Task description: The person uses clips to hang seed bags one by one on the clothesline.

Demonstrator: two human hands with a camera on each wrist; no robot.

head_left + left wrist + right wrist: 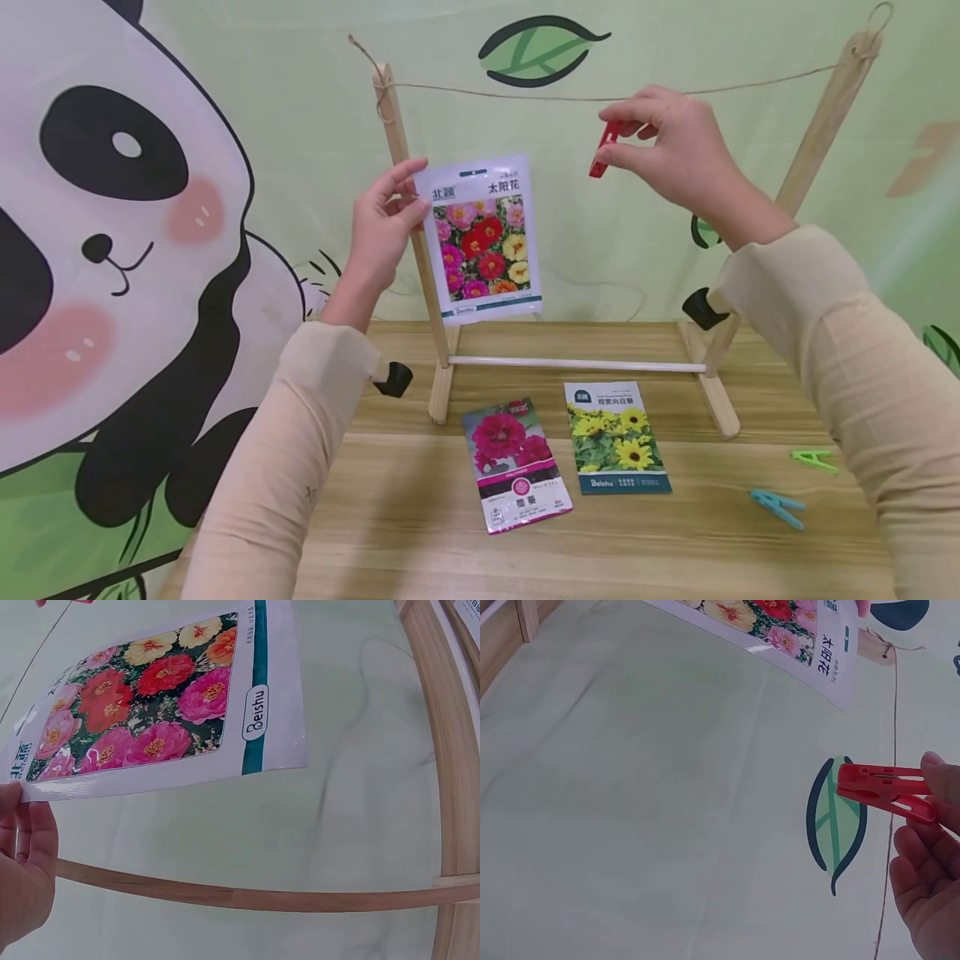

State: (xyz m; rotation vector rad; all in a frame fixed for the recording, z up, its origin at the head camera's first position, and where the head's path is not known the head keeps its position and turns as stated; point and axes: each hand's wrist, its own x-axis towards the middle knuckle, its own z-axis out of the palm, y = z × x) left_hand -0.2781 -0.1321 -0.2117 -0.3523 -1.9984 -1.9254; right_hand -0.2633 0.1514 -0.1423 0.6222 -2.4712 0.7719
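My left hand pinches the upper left edge of a white seed packet printed with pink, red and yellow flowers. The packet hangs upright in the air beside the left wooden post, its top below the twine. In the left wrist view, thumb and fingers grip the packet's margin. My right hand pinches a red clothespin by its handle end, just under the twine and to the right of the packet. The right wrist view shows the clothespin with its jaws together and nothing between them.
Two more seed packets lie on the wooden table: one with magenta flowers, one with yellow sunflowers. A green clothespin and a blue clothespin lie at the right. The wooden stand's white crossbar runs low behind the packets.
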